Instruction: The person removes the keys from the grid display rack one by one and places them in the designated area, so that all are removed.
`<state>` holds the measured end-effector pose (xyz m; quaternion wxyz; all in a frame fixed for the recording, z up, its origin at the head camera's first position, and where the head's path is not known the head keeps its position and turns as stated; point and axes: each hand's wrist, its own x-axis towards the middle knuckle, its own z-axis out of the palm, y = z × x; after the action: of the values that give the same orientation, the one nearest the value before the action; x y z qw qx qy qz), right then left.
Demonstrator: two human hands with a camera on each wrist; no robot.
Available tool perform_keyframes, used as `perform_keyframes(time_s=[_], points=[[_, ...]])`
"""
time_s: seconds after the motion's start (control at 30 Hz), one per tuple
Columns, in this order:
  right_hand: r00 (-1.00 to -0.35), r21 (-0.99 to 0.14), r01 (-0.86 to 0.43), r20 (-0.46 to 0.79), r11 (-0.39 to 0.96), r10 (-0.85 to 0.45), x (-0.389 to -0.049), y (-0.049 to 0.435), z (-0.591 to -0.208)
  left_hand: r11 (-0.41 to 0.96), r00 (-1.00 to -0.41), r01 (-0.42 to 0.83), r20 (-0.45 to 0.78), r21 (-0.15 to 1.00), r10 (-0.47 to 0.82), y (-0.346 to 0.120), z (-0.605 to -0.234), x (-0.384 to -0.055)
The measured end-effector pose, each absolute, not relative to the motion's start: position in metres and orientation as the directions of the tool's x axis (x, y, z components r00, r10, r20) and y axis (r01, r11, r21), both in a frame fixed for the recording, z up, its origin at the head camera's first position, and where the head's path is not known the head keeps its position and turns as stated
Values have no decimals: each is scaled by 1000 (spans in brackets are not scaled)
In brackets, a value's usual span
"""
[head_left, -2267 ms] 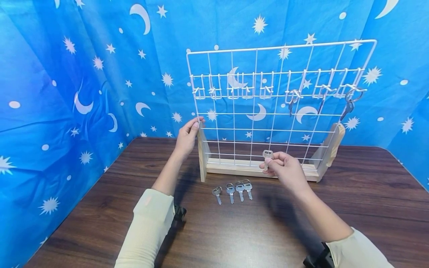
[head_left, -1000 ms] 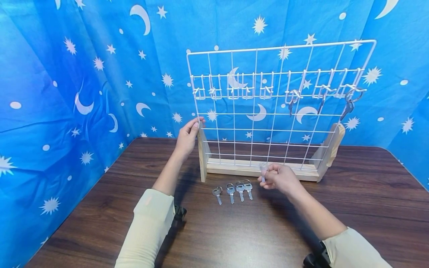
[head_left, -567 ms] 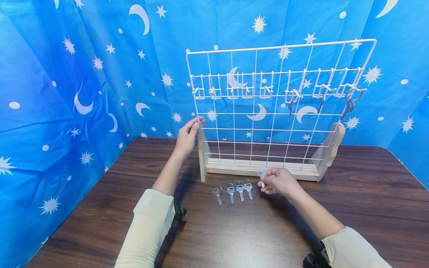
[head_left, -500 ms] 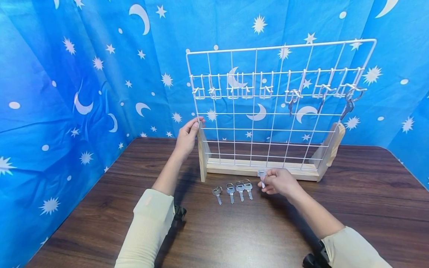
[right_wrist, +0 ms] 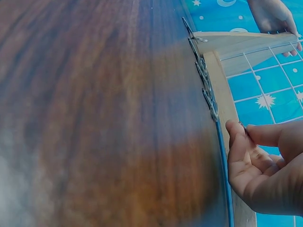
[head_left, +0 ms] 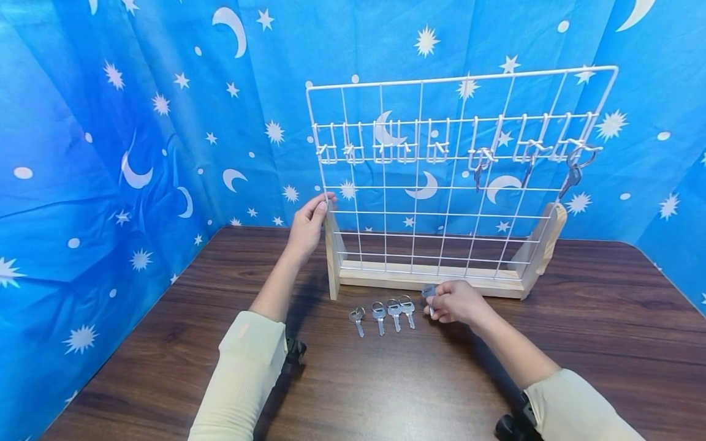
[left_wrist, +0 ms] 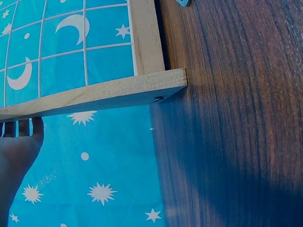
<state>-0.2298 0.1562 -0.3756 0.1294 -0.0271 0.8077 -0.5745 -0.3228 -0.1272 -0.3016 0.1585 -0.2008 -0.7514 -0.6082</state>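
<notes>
My right hand pinches a silver key between thumb and fingers, low over the table before the rack's base. In the right wrist view the pinched key is mostly hidden by the fingertips. Just left of it several silver keys with rings lie in a row. My left hand grips the left side of a white wire grid rack at the top of its wooden upright. From the left wrist, the left hand's fingers show at that upright's edge.
White hooks line the upper part of the grid. Three keys hang at the right, the outermost key near the grid's edge. A wooden base joins the uprights on a dark wood table. Behind hangs a blue starry cloth.
My right hand has come down from in front of the grid with the key, to near the tabletop beside the row of keys. The left hand keeps its place on the rack.
</notes>
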Motion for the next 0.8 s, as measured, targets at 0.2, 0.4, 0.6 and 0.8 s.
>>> perform_keyframes(time_s=[0.2,0.4,0.6,0.8], points=[[-950,-937,151,-225,315,-215,-231,153,-377,183,-867,499,486,847,109,-128,-302,-323],[-942,-923,169,-255,346,-218,-229,153,-379,179,-868,497,486,849,106,-128,-301,-322],[-933,-906,193,-288,376,-216,-229,155,-380,183,-865,501,489,846,108,-128,-301,-323],[-922,-892,221,-323,395,-212,-229,156,-382,180,-866,501,489,847,106,-127,-301,-323]])
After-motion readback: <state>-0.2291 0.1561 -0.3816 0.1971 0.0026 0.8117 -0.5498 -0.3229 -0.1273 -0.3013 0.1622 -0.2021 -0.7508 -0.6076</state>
